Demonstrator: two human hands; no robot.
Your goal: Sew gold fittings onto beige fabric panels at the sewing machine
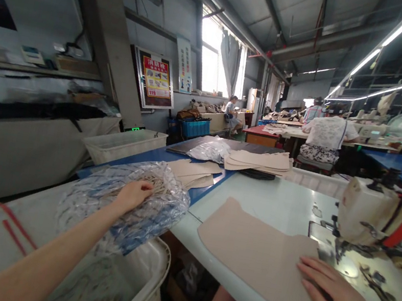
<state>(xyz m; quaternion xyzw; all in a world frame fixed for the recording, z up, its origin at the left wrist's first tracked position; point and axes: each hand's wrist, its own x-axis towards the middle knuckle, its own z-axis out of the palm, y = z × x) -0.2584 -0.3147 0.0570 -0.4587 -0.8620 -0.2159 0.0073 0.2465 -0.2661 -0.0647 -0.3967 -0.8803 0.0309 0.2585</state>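
Panel (252, 258) under open right hand (335, 293) at 4 o'clock | left hand (133, 196) on plastic bag (165, 211) at 9, grip unclear | slip could hit sewing machine (366, 213)

**Only "119" legible, on a wall poster**
Red figures "119" (152, 93) low on a framed red-and-yellow poster (155, 77), far ahead of and beyond the left hand (133, 196); heading and small print on it too tiny to read. Just right of the poster, an upright white banner (184, 65) with lettering, likewise unreadable. Lower down, nearer the left hand, a small lit green digital display (133, 129), its digits blurred.
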